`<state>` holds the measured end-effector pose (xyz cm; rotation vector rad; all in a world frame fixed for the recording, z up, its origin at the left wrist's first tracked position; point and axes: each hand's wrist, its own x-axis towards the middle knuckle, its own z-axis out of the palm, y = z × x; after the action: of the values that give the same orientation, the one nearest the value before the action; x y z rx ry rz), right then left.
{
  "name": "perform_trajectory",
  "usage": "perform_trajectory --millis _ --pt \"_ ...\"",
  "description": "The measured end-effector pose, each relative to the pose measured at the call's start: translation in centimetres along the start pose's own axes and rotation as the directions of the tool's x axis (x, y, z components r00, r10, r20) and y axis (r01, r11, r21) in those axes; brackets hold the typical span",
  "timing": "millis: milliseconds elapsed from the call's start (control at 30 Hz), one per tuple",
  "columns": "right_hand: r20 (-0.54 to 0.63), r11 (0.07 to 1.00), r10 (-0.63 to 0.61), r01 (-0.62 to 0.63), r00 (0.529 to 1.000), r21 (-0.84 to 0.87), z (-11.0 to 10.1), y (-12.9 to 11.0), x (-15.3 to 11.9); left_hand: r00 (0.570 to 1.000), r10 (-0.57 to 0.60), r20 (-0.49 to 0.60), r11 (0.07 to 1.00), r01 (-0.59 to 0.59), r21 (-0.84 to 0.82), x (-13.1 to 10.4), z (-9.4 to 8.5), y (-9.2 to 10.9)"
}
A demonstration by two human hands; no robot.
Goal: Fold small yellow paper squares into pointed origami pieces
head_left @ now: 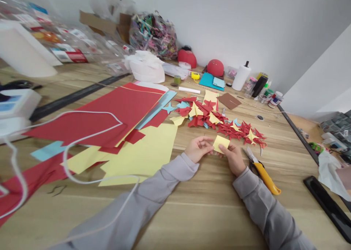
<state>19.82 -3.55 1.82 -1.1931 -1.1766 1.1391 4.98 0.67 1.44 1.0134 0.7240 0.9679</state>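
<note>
A small square of yellow paper [221, 143] is held up between my two hands, above the wooden table. My right hand [234, 158] grips its lower right part, with the thumb on the front face. My left hand [199, 148] pinches at its left corner, fingers curled. Just beyond lies a pile of folded red, yellow and blue paper shapes [208, 114], stretching to the right. Beside my right forearm rests a yellow-handled cutter [266, 177], with scissors [249, 154] partly under or against it.
Large red sheets [109, 114] and yellow sheets [148, 155] cover the left side, crossed by a white cable [90, 112]. Bottles [241, 78] and red domes [215, 67] stand along the back. A black tray [326, 206] lies at the right.
</note>
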Motion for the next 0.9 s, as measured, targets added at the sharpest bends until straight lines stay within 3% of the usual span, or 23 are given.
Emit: perform_trajectory --millis 100,267,633,900 --pt "0.067 0.998 0.001 0.004 0.998 -0.066 0.23 -0.13 -0.11 0.999 -0.001 0.033 1.0 0.0 0.028 -0.26 0.3 0.19" --pt "0.032 0.999 0.022 -0.02 0.999 -0.043 0.44 -0.2 -0.24 0.999 0.021 0.029 0.999 -0.023 0.046 -0.42 0.47 0.36" --pt "0.068 0.999 0.046 -0.045 0.997 -0.017 -0.05 0.2 -0.07 0.991 0.013 0.131 0.999 -0.009 -0.033 -0.26 0.12 0.47" --pt "0.08 0.995 0.039 -0.031 0.996 -0.098 0.04 -0.02 -0.12 0.999 0.039 -0.028 0.994 -0.042 -0.102 0.11 -0.27 0.1"
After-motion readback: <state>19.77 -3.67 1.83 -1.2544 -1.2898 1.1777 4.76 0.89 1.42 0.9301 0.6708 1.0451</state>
